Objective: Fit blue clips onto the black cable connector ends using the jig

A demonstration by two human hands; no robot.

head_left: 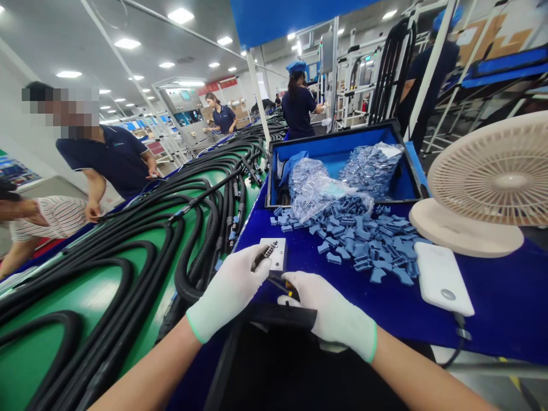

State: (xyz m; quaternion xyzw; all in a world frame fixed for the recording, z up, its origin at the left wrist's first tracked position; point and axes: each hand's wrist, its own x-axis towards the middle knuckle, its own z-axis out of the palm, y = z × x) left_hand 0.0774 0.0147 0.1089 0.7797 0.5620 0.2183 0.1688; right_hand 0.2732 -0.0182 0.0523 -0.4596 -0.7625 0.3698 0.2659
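Note:
Both my hands wear white gloves. My left hand (231, 288) is closed round a small black connector (265, 252) at the end of a cable, holding it just over a small white block (276, 253) on the blue table. My right hand (331, 314) grips the black corrugated hose (282, 315) below it, with thin wires (280, 283) running between the two hands. A heap of small blue plastic clips (363, 234) lies on the blue table top (492, 297) just beyond my hands.
A blue bin (334, 149) holds bags of clips (317, 185). A white fan (492, 177) and a white power bank (443, 278) sit at right. Black hoses (128, 268) run along the green conveyor (85, 297) at left. Other people work at left and behind.

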